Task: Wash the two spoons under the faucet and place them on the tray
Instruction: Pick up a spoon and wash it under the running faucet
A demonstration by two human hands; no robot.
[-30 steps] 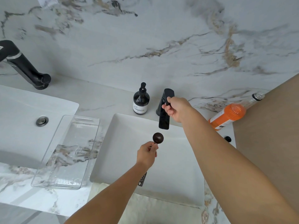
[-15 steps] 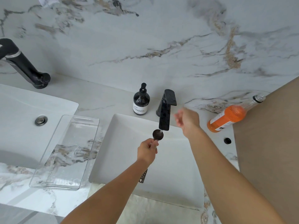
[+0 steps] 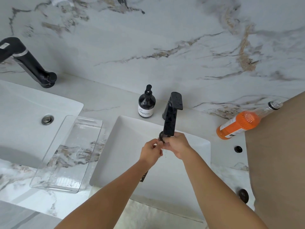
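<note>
Your left hand (image 3: 151,152) is gripping the handle of a dark spoon (image 3: 161,137), holding its bowl up at the mouth of the black faucet (image 3: 171,118) so that it is sitting where the water falls. Your right hand (image 3: 177,146) is closing in beside it, fingers curled against the spoon's bowl, apparently rubbing it clean; whether that hand is truly gripping the spoon or only pressing on it cannot be told. Both hands are working over the middle of the white sink (image 3: 125,129), which is keeping splashes inside the basin. The spoon's perforated handle end (image 3: 144,176) is poking out below your left wrist. Only this one spoon is showing clearly; the second cannot be made out.

Just left of the basin, the clear tray (image 3: 49,162) is lying empty on the marble counter (image 3: 102,100), close enough for a short carry once rinsing is done. Farther back, a dark soap bottle (image 3: 146,103) is standing beside the faucet base, an orange bottle (image 3: 239,124) is lying tilted to the right, and a second faucet (image 3: 28,63) is reaching over another sink (image 3: 24,104) at far left.
</note>
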